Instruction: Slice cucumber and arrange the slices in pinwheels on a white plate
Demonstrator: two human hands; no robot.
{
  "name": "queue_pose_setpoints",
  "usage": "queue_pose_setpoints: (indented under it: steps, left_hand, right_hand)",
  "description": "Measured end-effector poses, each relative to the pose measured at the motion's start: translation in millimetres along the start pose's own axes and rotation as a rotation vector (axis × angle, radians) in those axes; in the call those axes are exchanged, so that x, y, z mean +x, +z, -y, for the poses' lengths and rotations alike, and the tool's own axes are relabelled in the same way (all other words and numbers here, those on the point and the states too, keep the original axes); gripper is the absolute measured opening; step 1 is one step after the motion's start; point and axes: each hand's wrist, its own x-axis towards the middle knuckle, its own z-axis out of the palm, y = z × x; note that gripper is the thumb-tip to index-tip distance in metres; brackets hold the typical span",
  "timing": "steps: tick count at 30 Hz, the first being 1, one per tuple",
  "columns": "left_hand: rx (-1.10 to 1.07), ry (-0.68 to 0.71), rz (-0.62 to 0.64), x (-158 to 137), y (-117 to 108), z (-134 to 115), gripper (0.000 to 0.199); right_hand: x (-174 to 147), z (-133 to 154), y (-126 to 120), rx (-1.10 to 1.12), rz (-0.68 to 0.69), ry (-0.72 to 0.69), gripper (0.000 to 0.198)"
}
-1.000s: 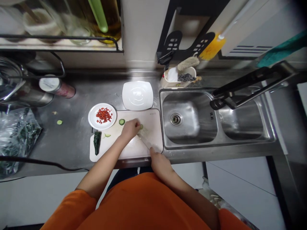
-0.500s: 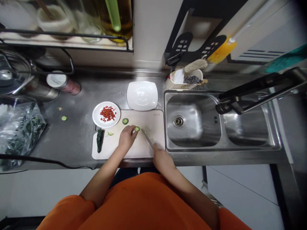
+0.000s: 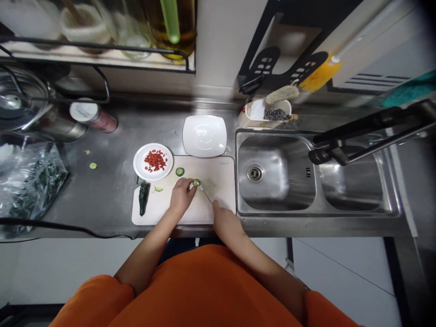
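Note:
Between thumb and fingers, my left hand (image 3: 182, 195) pinches a short cucumber piece (image 3: 196, 182) above the cutting board (image 3: 218, 170). My right hand (image 3: 227, 223) is wrapped round the handle of a knife (image 3: 206, 195), whose tip meets the cucumber piece. Behind my left hand lies another cucumber slice (image 3: 180, 171). A dark green cucumber end (image 3: 143, 199) rests on the board's left side, with pale green slivers (image 3: 158, 189) beside it. At the board's back left corner stands a white plate (image 3: 137, 162) of red pieces, perhaps goji berries.
An empty-looking white square plate (image 3: 204, 135) sits behind the board. To the right is a double sink (image 3: 275, 172) under a black faucet (image 3: 368, 131). A plastic bag of greens (image 3: 32, 186), a jar (image 3: 93, 116) and a stray cucumber slice (image 3: 93, 165) are at left.
The knife has moved slightly left, and its tip now reaches the cucumber piece. My right hand has shifted left with it. The whole view has shifted a little.

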Motion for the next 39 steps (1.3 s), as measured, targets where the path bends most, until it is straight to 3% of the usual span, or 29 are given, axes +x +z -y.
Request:
queue_pose_setpoints:
  steps: [39]
  left_hand:
    - [-0.03, -0.01, 0.006, 2.8, -0.5, 0.0, 0.018]
  right_hand:
    - [7.2, 13.7, -5.7, 0.055, 0.067, 0.032, 0.037]
